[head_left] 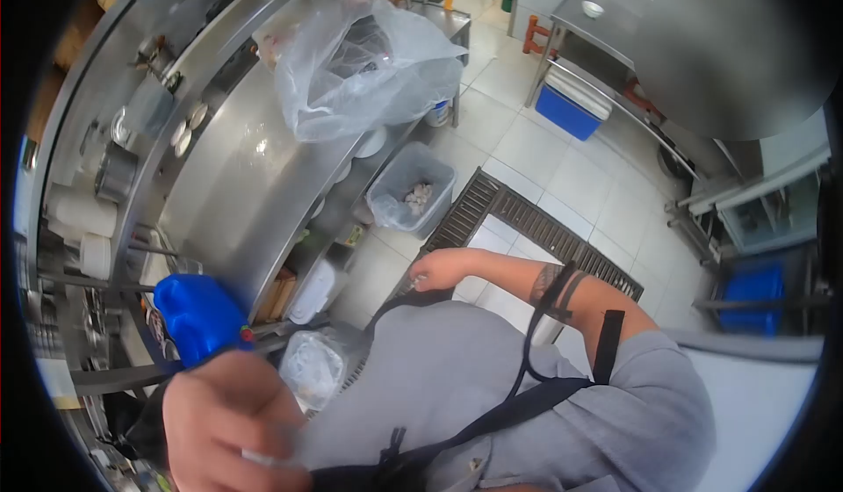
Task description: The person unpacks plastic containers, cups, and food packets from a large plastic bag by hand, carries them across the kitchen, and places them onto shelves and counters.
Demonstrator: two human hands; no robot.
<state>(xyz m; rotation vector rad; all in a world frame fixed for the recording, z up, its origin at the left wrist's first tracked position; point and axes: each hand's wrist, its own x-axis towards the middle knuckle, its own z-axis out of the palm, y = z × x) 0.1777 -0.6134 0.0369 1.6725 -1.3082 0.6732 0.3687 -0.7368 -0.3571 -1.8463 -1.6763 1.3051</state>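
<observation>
My left hand point(233, 426) is large and close to the camera at the lower left, with a ring on one finger. Its fingers are curled and partly blurred, and whatever they may grip is hidden. A blue plastic jug point(198, 316) appears just beyond it. My right hand point(439, 270) is in front of my waist, at the end of a bent, tattooed forearm. Its fingers are curled in just above a dark cloth edge point(430, 297) at my grey shirt. I cannot make out anything inside that hand.
A steel counter point(233, 154) runs along the left, with a large clear plastic bag point(360, 70) on its far end. A grey bin point(413, 189) with scraps stands on the tiles. A floor drain grate point(562, 228) lies ahead; a blue cooler point(566, 112) sits under another steel table point(606, 18).
</observation>
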